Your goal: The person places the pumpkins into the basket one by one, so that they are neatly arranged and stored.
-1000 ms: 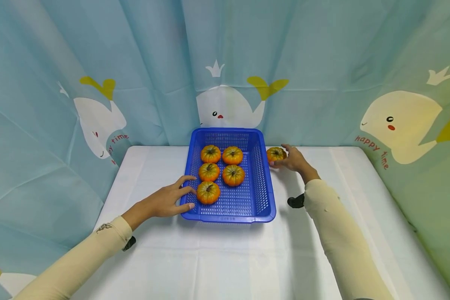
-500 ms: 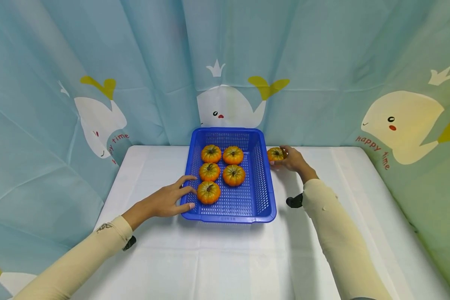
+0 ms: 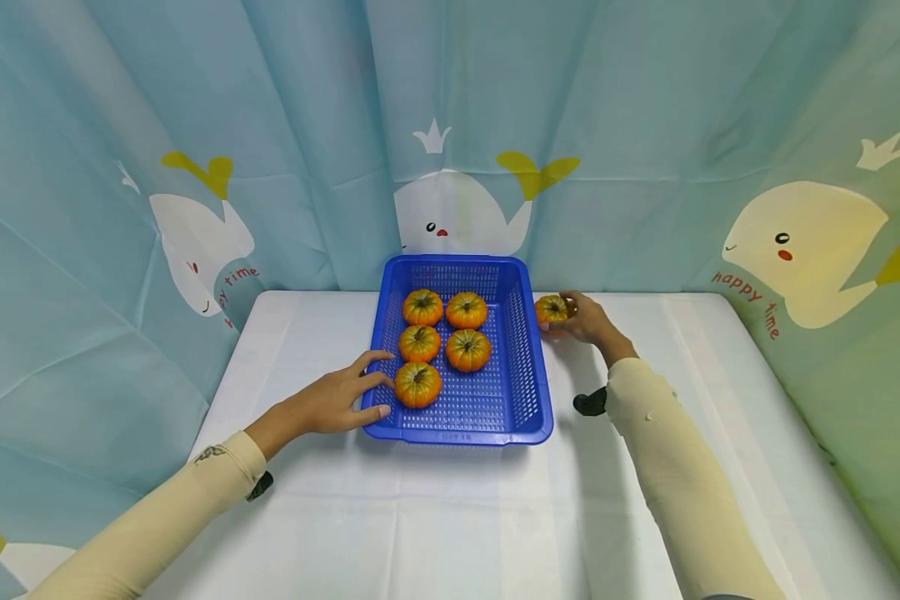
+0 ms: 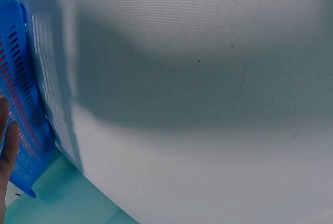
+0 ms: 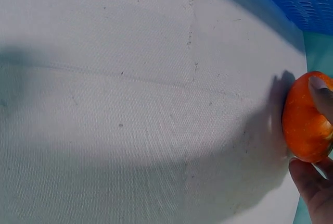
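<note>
In the head view a small orange pumpkin [image 3: 552, 311] is on the white table, just right of the blue basket [image 3: 453, 437]. My right hand [image 3: 587, 320] grips that pumpkin from its right side. The right wrist view shows the thumb [image 5: 322, 96] against the pumpkin's [image 5: 304, 120] side and fingertips at its lower edge. Over the basket's left rim, my left hand [image 3: 335, 400] spreads its fingers and thumb, holding nothing. Its fingertips are close to the front pumpkin [image 3: 417, 385] inside. In the left wrist view only part of this hand shows beside the basket [image 4: 21, 86].
Several pumpkins sit in the basket's left and middle, among them a back one [image 3: 422, 307] and a middle one [image 3: 468, 350]. A pale blue curtain [image 3: 630, 100] with whale prints rises behind the table [image 3: 450, 533] and along both sides.
The right hand's fingers have drawn in around the pumpkin at the basket's right. The left hand and the pumpkins in the basket have stayed in place.
</note>
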`<act>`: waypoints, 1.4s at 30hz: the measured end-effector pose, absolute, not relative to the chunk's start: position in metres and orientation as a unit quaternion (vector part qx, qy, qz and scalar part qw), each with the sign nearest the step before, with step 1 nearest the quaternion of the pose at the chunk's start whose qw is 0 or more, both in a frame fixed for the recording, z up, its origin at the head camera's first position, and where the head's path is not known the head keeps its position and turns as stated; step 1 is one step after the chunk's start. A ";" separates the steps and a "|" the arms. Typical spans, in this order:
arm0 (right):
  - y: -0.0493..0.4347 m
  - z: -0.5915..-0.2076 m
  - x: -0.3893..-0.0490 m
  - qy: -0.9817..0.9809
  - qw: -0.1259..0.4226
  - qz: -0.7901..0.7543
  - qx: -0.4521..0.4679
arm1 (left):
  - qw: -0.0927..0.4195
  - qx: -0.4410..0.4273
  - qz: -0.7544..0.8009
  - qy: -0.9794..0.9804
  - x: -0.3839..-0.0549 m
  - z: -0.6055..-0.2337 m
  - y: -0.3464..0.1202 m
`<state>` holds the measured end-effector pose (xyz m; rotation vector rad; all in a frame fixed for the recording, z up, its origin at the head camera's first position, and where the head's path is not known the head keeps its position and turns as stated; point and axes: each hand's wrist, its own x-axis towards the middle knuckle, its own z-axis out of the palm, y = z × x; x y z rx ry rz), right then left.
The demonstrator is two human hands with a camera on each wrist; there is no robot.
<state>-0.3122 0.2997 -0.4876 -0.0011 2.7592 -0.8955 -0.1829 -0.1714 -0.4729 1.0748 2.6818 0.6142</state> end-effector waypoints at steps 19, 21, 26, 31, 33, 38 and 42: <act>0.306 -0.469 -0.301 0.944 0.135 -0.302 -0.015 | 0.092 0.360 0.205 0.905 -0.184 -0.474 -0.172; 0.306 -0.467 -0.299 0.944 0.134 -0.301 -0.020 | 0.093 0.360 0.205 0.906 -0.184 -0.474 -0.172; 0.307 -0.462 -0.296 0.947 0.129 -0.294 -0.030 | 0.097 0.357 0.206 0.906 -0.184 -0.474 -0.172; 0.310 -0.455 -0.294 0.948 0.124 -0.290 -0.038 | 0.099 0.358 0.207 0.905 -0.183 -0.473 -0.172; 0.310 -0.451 -0.293 0.948 0.121 -0.291 -0.042 | 0.099 0.358 0.206 0.905 -0.183 -0.473 -0.172; 0.312 -0.443 -0.292 0.944 0.114 -0.305 -0.053 | 0.099 0.357 0.206 0.906 -0.183 -0.472 -0.172; 0.313 -0.436 -0.290 0.940 0.119 -0.316 -0.053 | 0.096 0.358 0.205 0.906 -0.183 -0.473 -0.171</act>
